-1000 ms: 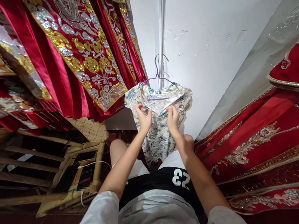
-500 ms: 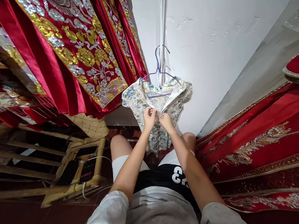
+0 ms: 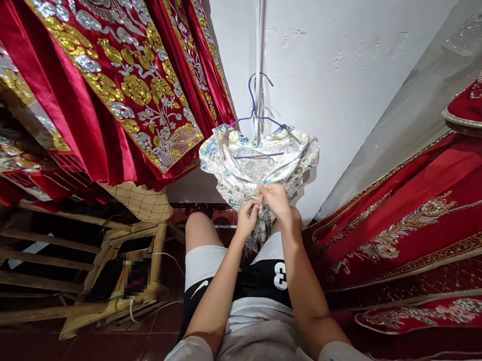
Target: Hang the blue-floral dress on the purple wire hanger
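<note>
A pale floral blouse with blue and yellow flowers hangs in front of me on a purple hanger. My left hand pinches the front of the blouse, low on its middle line. Just above and to the right, my right hand also pinches the cloth at the base of the neckline. The fingertips of both hands nearly meet. Whatever small part lies between them is hidden by the fingers. The blouse is drawn toward me, and its lower part hangs bunched between my knees.
Red garments with gold and silver sequins hang on the left, near the blouse. On the right hang more red beaded garments. A bamboo chair stands at lower left, with a blurred device and a white cable on it. Behind is a white wall.
Both hands have moved down and slightly right along the blouse front, with the right now above the left. The blouse is pulled closer, and its neckline lies more closed.
</note>
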Demonstrator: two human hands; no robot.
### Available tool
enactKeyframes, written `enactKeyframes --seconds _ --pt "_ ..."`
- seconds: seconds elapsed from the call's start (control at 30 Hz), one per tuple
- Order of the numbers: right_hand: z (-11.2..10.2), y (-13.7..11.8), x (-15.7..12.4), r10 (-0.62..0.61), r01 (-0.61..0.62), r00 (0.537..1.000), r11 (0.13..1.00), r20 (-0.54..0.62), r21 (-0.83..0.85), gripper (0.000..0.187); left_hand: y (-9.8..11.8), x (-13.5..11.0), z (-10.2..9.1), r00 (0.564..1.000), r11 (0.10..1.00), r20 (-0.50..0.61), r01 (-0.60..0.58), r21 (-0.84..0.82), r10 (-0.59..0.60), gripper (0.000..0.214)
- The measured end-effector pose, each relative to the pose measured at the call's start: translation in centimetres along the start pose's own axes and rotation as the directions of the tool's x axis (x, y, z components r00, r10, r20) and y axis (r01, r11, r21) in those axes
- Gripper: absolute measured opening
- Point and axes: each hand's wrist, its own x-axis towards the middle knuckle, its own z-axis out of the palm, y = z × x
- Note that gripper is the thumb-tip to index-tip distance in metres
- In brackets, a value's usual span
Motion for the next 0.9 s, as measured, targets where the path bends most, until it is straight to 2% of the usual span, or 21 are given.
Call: enactKeyframes --seconds 0.1,0.17,0.23,0.33,0.4,0.47,0.57,0.67,0.8,0.9 --pt "-1.3 -4.0 1.8 -0.026 0.026 1.0 1.0 -0.011 -0.013 0.027 -0.2 -0.1 0.1 0.998 0.999 -0.06 -0.003 -0.037 0.0 0.025" --pt "-1.6 -5.5 2.1 -0.011 0.014 0.997 0.999 0.072 -0.039 0.025 0.5 0.4 0.4 0.986 0.996 -0.163 -0.049 -0.073 0.036 0.03" --pt "-1.5 -5.8 1.5 0.037 -0.027 0.982 0.998 0.186 -0.056 0.025 1.8 1.2 0.6 0.965 0.991 -0.242 -0.117 -0.069 0.097 0.037" --pt "-1.1 -4.6 0.4 0.091 -0.085 0.963 0.996 0.255 -0.035 0.026 3.3 2.1 0.7 0.95 0.983 -0.258 -0.183 0.001 0.177 0.022" --pt "-0.9 -3.9 0.5 0.089 -0.095 0.971 0.995 0.222 0.016 0.025 3.2 2.0 0.6 0.959 0.984 -0.221 -0.17 0.058 0.179 0.019" --pt "-0.7 -4.3 1.7 0.081 -0.092 0.987 0.993 0.139 0.077 0.025 2.1 1.5 0.3 0.971 0.984 -0.186 -0.132 0.12 0.152 0.02" --pt "-0.5 -6.7 4.9 0.039 -0.041 0.999 0.988 0.013 0.148 0.029 0.0 0.7 -0.1 0.978 0.976 -0.17 -0.085 0.2 0.12 0.019" --pt "-0.2 -9.7 7.6 -0.021 0.027 0.999 0.981 -0.033 0.193 0.031 -1.6 0.3 -0.5 0.98 0.963 -0.146 -0.093 0.254 0.133 0.017" --pt "0.1 -11.1 8.1 -0.086 0.118 0.988 0.957 -0.127 0.264 0.028 -1.9 1.0 -2.0 0.985 0.925 0.067 -0.173 0.339 0.16 0.017" --pt "0.1 -10.4 7.0 -0.133 0.168 0.981 0.944 -0.138 0.284 0.028 0.1 3.3 -3.7 0.953 0.895 0.249 -0.26 0.363 0.176 0.019"
